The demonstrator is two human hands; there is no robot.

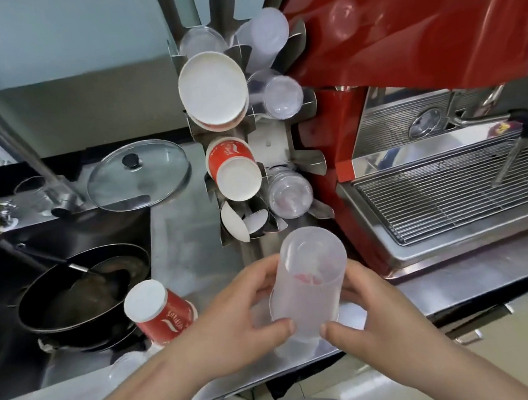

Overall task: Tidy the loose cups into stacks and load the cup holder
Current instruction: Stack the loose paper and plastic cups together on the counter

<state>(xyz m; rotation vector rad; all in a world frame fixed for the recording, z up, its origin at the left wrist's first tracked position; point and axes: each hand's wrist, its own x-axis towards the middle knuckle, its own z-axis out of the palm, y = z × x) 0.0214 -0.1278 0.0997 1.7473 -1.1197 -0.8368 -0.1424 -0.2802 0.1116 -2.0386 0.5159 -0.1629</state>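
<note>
Both hands are on the frosted plastic cup stack (308, 280) right now, held upside down above the front edge of the steel counter (462, 279). The left hand (236, 314) wraps its fingers round the left side with the thumb tucked under the lower rim; the right hand (368, 316) cups the other side, thumb meeting it near the bottom. It looks like more than one cup nested together, though how many I cannot tell through the frosting.

So the stacking part seems done for this lot, and we are at the loading step. Straight ahead stands the metal cup holder (282, 145), rising from the counter against the red coffee machine (402, 36). Its slots are busy: white-based paper cups (214, 90) up on the left column, a red paper cup stack (234, 167) below them, clear plastic cups (290, 193) down the right column. The lowest left slot (242, 222) holds only some small bits.

Next move, as I read it: lift the stack, line it up with a matching plastic-cup slot on the right column, and slide it in without knocking the neighbours.

Still waiting: a red paper cup (160, 313) sits upturned near the left edge of the counter, beside the sink with the black pan (81, 286).
</note>
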